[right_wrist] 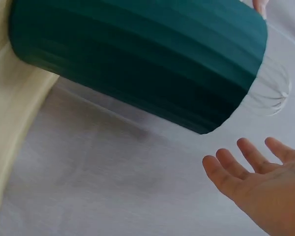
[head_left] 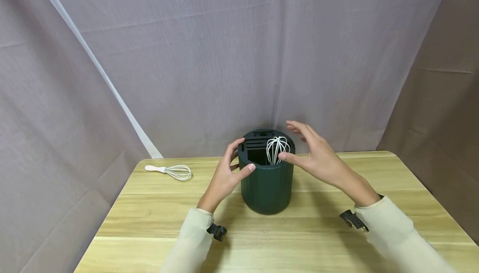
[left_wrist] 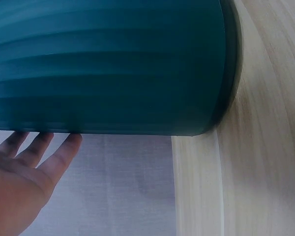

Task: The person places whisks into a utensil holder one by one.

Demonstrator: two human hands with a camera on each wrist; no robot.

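We count two whisks and one holder on the wooden table (head_left: 307,239). The dark green ribbed holder (head_left: 266,190) stands upright near the middle of the table, toward the far edge, and its top is divided into slots and one larger square opening. One white wire whisk (head_left: 277,150) stands in it, wire head up, on the right side of the top. The second whisk (head_left: 174,171) lies flat on the table well apart to the left, its white handle pointing left.

Our left hand (head_left: 224,177) rests against the holder's left side — the thumb lies on the rim at the front, the fingers curve around the upper wall behind it, so the hand cups the holder rather than hanging free. In the left wrist view the fingertips (left_wrist: 64,147) touch the ribbed wall.

Our right hand (head_left: 318,156) is just to the right of the holder's top, fingers spread wide and nearly straight, holding nothing. Its thumb tip sits right at the standing whisk's wires; we cannot tell whether it actually touches them. The right wrist view shows the palm open, fingers apart — clear of the holder's wall.

Behind the table hangs a grey-purple cloth backdrop (head_left: 224,57).
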